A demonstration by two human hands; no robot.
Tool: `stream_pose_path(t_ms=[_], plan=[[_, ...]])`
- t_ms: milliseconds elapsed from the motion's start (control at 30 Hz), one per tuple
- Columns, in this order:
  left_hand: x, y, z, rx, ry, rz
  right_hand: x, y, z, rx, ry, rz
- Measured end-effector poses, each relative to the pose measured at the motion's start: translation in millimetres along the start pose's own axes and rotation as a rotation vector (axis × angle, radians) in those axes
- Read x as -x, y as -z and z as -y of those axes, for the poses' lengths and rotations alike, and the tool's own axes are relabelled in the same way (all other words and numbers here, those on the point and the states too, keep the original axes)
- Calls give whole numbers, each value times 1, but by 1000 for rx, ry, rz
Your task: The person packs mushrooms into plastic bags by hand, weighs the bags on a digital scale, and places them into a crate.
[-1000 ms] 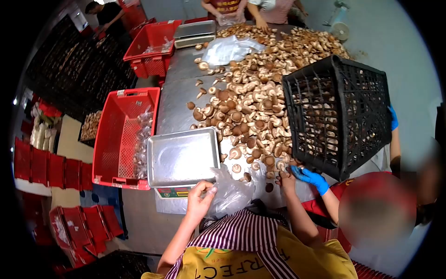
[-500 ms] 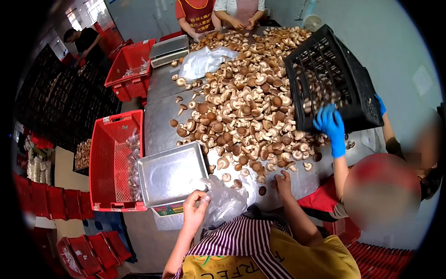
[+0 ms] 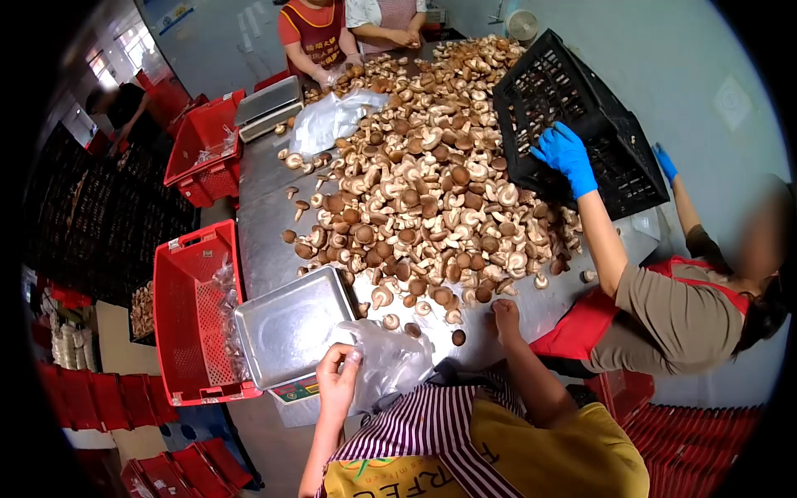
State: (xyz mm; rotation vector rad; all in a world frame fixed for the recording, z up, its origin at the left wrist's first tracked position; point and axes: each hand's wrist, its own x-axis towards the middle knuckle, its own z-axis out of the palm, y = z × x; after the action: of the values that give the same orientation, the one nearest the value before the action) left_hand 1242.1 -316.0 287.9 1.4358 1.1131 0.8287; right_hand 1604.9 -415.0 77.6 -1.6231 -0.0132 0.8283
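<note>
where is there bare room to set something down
The left strip of the metal table, between the mushroom pile and the nearer red crate; the top of the metal tray; and a small gap between the right hand and the co-worker's red apron. Crowded: the table's middle and far end, covered by that pile.

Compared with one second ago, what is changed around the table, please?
The black crate has swung farther from the right hand, and the co-worker's nearer blue glove has moved from beside that hand up to the crate. The left hand still pinches the plastic bag; the scale stays put.
</note>
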Motion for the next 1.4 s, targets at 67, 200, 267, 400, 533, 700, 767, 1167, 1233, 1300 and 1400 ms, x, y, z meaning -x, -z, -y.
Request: stream_pose_path(t_ms=[67,200,267,400,533,700,767,1167,1233,1300,1400], plan=[[-1,-1,-4,38,-1,-46,8,4,5,14,-9,-34],[-4,0,-5,46,-8,-53,13,9,11,49,-15,-76],[-5,1,-7,50,4,-56,14,10,14,17,-81,-80],[-8,2,-11,64,6,-50,15,14,12,34,-42,-69],[-9,7,-15,42,9,-57,15,14,8,-1,-117,-103],[-10,10,-15,48,3,-63,10,21,-7,-8,6,-73],[-9,9,-16,58,6,-70,13,14,-5,132,280,-64],[-7,-13,-16,114,67,75,-34,-84,82,939,438,-136],[-5,-13,-14,111,74,80,-31,-81,77,895,460,-149],[-3,-12,-12,111,81,74,-23,-74,69,757,466,-152],[3,-8,-7,84,133,44,3,-41,77,181,217,209]])
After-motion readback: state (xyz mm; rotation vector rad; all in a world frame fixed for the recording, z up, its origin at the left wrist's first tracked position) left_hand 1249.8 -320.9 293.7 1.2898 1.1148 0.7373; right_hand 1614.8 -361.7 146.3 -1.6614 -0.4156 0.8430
